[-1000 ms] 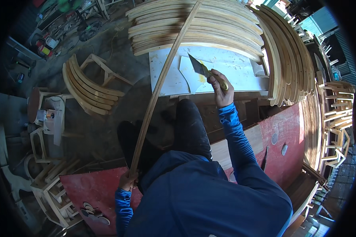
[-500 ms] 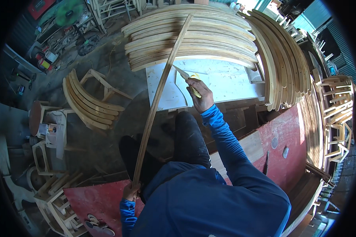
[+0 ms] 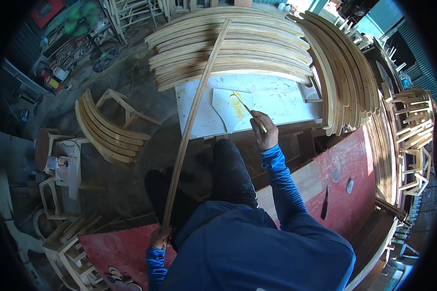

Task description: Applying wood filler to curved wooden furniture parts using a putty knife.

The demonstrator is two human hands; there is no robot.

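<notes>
My left hand (image 3: 159,238) is closed around the lower end of a long, narrow wooden strip (image 3: 193,116). The strip slants up and away, its far end over the stacked curved pieces. In my right hand (image 3: 265,130) is a putty knife (image 3: 248,107) with a yellowish handle, its blade seen nearly edge-on. The blade's tip is at a patch of yellow paste (image 3: 238,106), smeared on a white sheet (image 3: 220,99) with a curved edge. That sheet lies on a white board (image 3: 289,106). The putty knife is apart from the strip.
Curved wooden pieces (image 3: 233,46) are stacked beyond the board, with another stack (image 3: 344,77) at its right. Several more curved pieces (image 3: 107,128) stand on the floor at left. A red panel (image 3: 347,169) at right carries a dark slim tool (image 3: 326,202). A green fan (image 3: 80,22) stands far left.
My right hand has drawn the putty knife away from the strip, rightward and nearer me, turning its blade to the yellow paste. The strip has shifted slightly left, still in my left hand.
</notes>
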